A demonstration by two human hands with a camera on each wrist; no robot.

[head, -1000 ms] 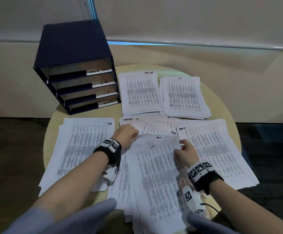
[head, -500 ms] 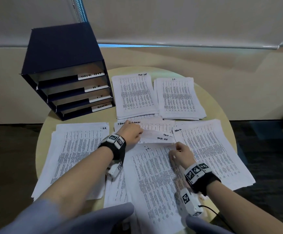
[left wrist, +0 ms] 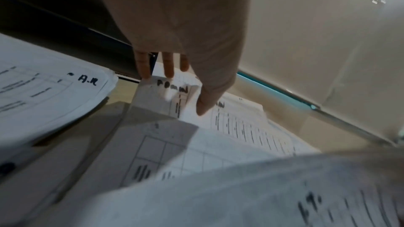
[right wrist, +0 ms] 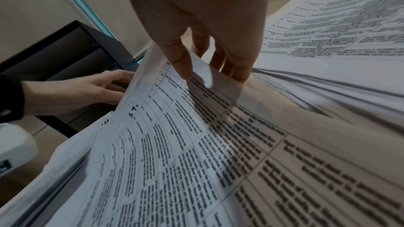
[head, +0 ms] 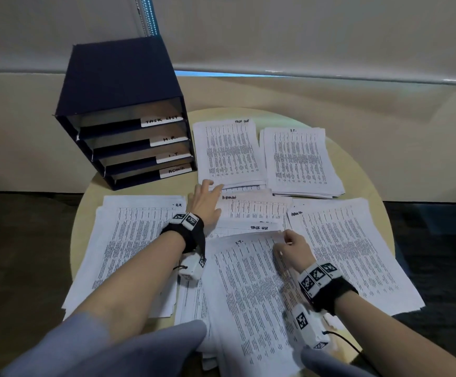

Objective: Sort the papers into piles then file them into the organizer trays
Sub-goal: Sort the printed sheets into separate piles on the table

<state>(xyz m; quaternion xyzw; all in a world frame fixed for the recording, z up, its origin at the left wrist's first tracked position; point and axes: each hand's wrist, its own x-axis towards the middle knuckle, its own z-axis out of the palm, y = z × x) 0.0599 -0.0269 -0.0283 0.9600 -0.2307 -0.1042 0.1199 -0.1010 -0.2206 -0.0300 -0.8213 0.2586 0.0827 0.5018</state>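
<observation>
Printed sheets cover the round table (head: 362, 170). My left hand (head: 216, 198) reaches forward to a sheet marked ADMIN (head: 251, 209). In the left wrist view that left hand (left wrist: 181, 91) has its thumb on top of the ADMIN sheet (left wrist: 172, 91) and its fingers at the sheet's far edge. My right hand (head: 285, 236) pinches the top right corner of a sheet marked I.T. (head: 248, 289) on the mixed middle stack. The right wrist view shows the right hand (right wrist: 207, 73) lifting that I.T. sheet (right wrist: 174, 144). The dark blue organizer (head: 118, 104) stands at the far left with labelled trays.
Sorted piles lie around the middle stack: a task list pile (head: 229, 151) and an I.T. pile (head: 300, 161) at the back, an H.R. pile (head: 137, 240) on the left, an admin pile (head: 352, 254) on the right. A wall with a blind runs behind the table.
My left hand has moved away from me with the ADMIN sheet, toward the back piles. My right hand stays on the top corner of the I.T. sheet.
</observation>
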